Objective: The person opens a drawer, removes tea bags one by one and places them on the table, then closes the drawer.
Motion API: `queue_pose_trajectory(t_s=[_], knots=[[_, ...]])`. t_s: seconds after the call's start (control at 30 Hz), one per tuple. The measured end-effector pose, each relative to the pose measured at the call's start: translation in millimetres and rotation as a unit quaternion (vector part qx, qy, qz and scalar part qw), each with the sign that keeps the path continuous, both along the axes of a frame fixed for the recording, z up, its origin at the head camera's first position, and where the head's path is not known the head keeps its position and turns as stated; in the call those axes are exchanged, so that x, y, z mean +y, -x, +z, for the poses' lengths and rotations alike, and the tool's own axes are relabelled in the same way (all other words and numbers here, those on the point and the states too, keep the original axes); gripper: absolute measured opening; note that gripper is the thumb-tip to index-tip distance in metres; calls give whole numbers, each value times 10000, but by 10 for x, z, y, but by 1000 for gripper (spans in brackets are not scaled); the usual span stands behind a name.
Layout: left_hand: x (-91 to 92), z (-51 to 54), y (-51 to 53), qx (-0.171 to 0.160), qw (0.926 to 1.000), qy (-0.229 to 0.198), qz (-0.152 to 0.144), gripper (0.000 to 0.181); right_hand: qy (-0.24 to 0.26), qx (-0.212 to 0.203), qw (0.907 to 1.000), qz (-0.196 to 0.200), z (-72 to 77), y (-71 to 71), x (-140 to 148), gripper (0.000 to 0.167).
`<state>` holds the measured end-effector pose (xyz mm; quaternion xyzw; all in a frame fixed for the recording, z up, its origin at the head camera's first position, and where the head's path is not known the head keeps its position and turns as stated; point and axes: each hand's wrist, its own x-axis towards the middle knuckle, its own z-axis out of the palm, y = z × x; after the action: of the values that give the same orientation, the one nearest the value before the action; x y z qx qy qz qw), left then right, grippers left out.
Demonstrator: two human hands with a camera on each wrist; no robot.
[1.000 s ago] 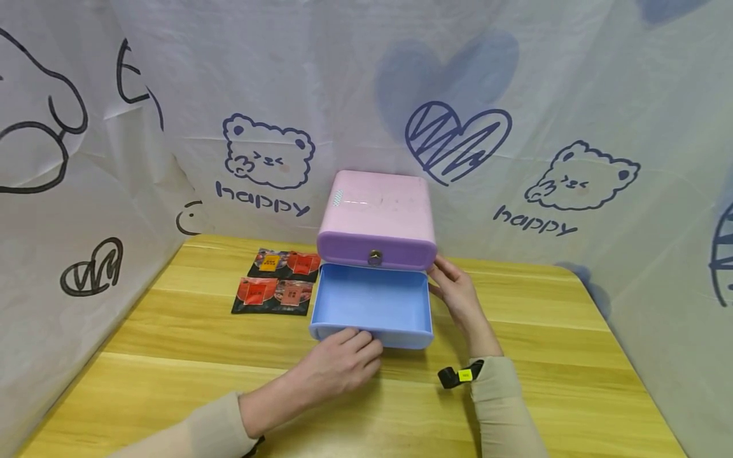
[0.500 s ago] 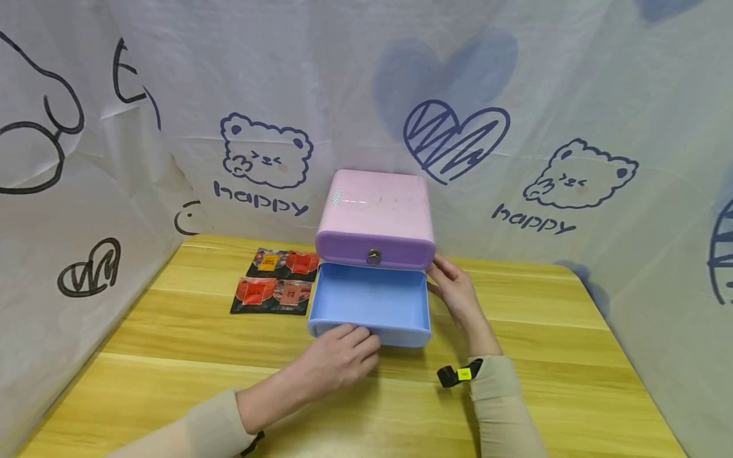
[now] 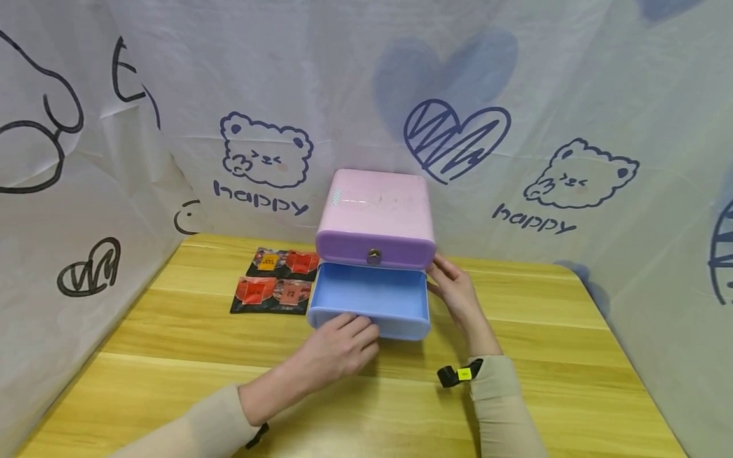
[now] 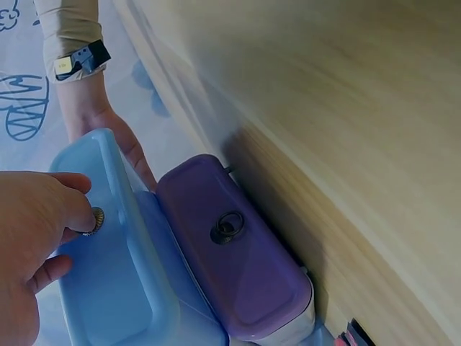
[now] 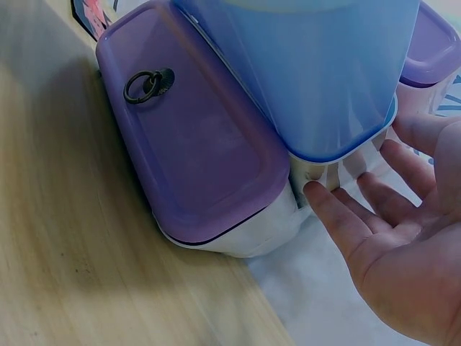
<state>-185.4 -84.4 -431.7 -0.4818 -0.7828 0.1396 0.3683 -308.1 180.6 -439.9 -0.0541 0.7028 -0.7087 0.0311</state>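
A small chest with a pink top (image 3: pixel 378 203) and purple drawer fronts stands on the table. Its blue drawer (image 3: pixel 371 296) is pulled out below the upper purple front (image 3: pixel 375 249), and nothing lies in it. My left hand (image 3: pixel 338 346) pinches the round metal knob (image 4: pixel 96 220) on the blue front, seen in the left wrist view. My right hand (image 3: pixel 460 302) rests its spread fingers against the chest's right side; the right wrist view shows that hand (image 5: pixel 403 223) beside the blue drawer (image 5: pixel 317 79). Below it, a purple drawer front (image 5: pixel 194 137) with a ring pull is closed.
Dark and red packets (image 3: pixel 272 294) lie on the wooden table (image 3: pixel 200 343) left of the chest, in two rows. A white cloth with drawings (image 3: pixel 355 95) hangs behind and at both sides of the table.
The blue drawer has slid a little way back toward the chest, with my left hand moving along on its front. My right hand has stayed at the chest's side.
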Motion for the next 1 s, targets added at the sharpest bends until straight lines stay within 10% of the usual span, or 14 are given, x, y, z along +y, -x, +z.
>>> queue_pose_trajectory(t_s=[1.0], knots=[[17, 23, 329, -349, 9968, -720, 30, 24, 195, -48, 9998, -16, 4, 1, -7, 49]])
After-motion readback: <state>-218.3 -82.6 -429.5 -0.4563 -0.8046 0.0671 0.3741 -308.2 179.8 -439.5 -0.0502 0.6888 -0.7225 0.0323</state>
